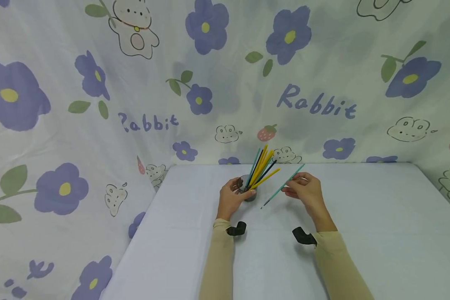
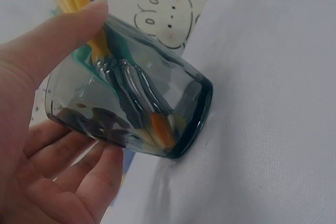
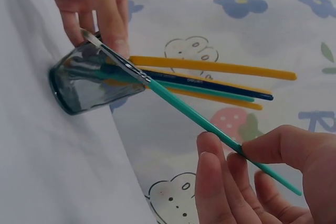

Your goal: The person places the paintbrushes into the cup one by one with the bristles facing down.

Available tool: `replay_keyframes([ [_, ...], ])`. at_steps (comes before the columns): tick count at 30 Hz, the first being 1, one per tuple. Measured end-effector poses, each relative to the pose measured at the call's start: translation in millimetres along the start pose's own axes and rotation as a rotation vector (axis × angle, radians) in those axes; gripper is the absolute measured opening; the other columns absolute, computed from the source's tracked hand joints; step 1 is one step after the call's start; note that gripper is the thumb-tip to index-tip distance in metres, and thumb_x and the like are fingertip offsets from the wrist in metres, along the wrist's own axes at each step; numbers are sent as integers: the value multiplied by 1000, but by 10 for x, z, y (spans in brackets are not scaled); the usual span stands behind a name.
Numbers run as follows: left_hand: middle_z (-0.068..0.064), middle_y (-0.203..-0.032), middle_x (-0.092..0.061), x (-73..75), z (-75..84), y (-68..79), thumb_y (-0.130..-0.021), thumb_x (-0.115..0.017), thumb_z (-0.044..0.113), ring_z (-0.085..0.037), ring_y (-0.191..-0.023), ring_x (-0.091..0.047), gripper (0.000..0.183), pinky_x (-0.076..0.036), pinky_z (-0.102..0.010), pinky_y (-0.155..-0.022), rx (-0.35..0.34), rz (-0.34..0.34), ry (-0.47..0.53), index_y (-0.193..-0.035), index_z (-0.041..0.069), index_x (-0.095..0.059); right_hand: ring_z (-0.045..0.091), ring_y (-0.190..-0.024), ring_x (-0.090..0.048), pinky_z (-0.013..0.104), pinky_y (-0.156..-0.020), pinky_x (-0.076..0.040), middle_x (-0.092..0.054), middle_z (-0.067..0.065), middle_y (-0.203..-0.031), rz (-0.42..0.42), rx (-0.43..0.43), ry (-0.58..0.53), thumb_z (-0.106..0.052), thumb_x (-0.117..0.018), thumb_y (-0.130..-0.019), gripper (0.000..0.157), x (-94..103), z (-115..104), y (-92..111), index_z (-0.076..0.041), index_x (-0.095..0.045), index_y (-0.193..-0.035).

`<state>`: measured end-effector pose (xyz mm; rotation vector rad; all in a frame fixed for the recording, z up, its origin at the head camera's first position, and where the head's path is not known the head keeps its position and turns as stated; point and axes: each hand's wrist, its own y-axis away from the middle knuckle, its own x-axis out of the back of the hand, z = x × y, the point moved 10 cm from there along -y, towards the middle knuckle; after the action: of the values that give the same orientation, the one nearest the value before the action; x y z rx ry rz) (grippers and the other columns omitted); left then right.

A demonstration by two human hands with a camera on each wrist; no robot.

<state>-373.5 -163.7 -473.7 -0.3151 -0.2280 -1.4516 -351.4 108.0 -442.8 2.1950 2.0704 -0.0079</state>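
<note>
My left hand (image 1: 230, 199) grips a tinted glass cup (image 2: 157, 72), thumb on one side near the rim and fingers on the other. Several paintbrushes with yellow, dark blue and teal handles (image 1: 262, 166) stand in the cup, bristles down and handles fanning out of the top. To the right of the cup, my right hand (image 1: 305, 189) pinches a teal paintbrush (image 3: 181, 106) by its handle between thumb and fingers. This brush slants, its pale bristle tip (image 3: 90, 36) low and toward the cup; in the right wrist view it overlaps the cup.
A white cloth covers the table (image 1: 172, 250). Behind and to the left hangs a curtain (image 1: 240, 83) printed with purple flowers, rabbits and lettering. Black camera mounts (image 1: 237, 228) sit at both wrists, over beige sleeves (image 1: 219, 262).
</note>
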Motion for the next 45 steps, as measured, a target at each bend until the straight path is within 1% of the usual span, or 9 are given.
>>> replay_keyframes([
  [6, -14, -142, -63, -1, 17, -7, -76, -93, 36, -32, -133, -59, 82, -52, -44, -114, 1, 3, -3, -145, 8, -58, 12, -73, -78, 28, -74, -66, -73, -5, -81, 21, 27, -103, -3, -68, -96, 24, 8, -85, 0, 1, -51, -112],
  [11, -14, -142, -62, -2, 4, -6, -76, -92, 36, -33, -134, -59, 83, -52, -44, -114, 3, 6, -7, -146, 8, -57, 11, -72, -78, 27, -74, -66, -74, -6, -81, 57, 52, -133, -3, -68, -96, 21, -29, -152, -4, -2, -51, -108],
  [14, -14, -143, -62, -10, -1, -10, -76, -93, 36, -33, -134, -59, 83, -52, -44, -114, 2, 4, -7, -146, 8, -57, 12, -72, -78, 28, -73, -66, -74, -4, -81, 74, 76, -142, -2, -68, -95, 20, -63, -214, -6, -2, -51, -107],
  [23, -15, -143, -62, -9, -16, -20, -76, -93, 35, -33, -133, -59, 83, -52, -45, -114, -1, 5, 12, -145, 7, -58, 11, -73, -78, 28, -74, -66, -71, -1, -84, 95, 131, -145, -4, -70, -95, 26, -174, -365, -49, 2, -53, -113],
  [28, -15, -143, -62, -15, -10, -29, -76, -93, 34, -33, -133, -60, 82, -52, -44, -114, -8, 2, 14, -145, 7, -57, 12, -72, -78, 29, -73, -66, -71, 2, -87, 107, 151, -149, -3, -70, -94, 21, -206, -426, -62, 0, -54, -108],
  [31, -14, -143, -62, -11, 2, -28, -77, -93, 33, -33, -133, -60, 81, -53, -45, -114, -14, 2, 13, -145, 7, -58, 12, -71, -78, 28, -72, -66, -69, 2, -87, 112, 170, -149, -1, -70, -94, 20, -234, -450, -76, 0, -54, -106],
  [37, -13, -144, -62, -15, 10, -14, -77, -93, 33, -33, -132, -61, 81, -53, -44, -113, -16, 0, 12, -145, 7, -58, 12, -71, -78, 27, -72, -66, -64, 5, -89, 109, 196, -131, 0, -68, -94, 29, -305, -485, -99, 10, -52, -117],
  [40, -13, -144, -63, -15, 19, -10, -77, -93, 33, -33, -132, -61, 81, -53, -45, -113, -21, -1, 21, -145, 7, -58, 12, -71, -78, 27, -72, -66, -64, 6, -90, 110, 209, -131, 0, -68, -93, 31, -341, -502, -116, 10, -53, -119],
  [45, -13, -143, -63, -17, 21, -20, -77, -93, 34, -33, -132, -61, 80, -53, -45, -113, -25, -1, 30, -144, 7, -58, 13, -71, -77, 26, -72, -66, -63, 10, -94, 104, 248, -88, 0, -68, -94, 29, -425, -551, -152, 10, -54, -117],
])
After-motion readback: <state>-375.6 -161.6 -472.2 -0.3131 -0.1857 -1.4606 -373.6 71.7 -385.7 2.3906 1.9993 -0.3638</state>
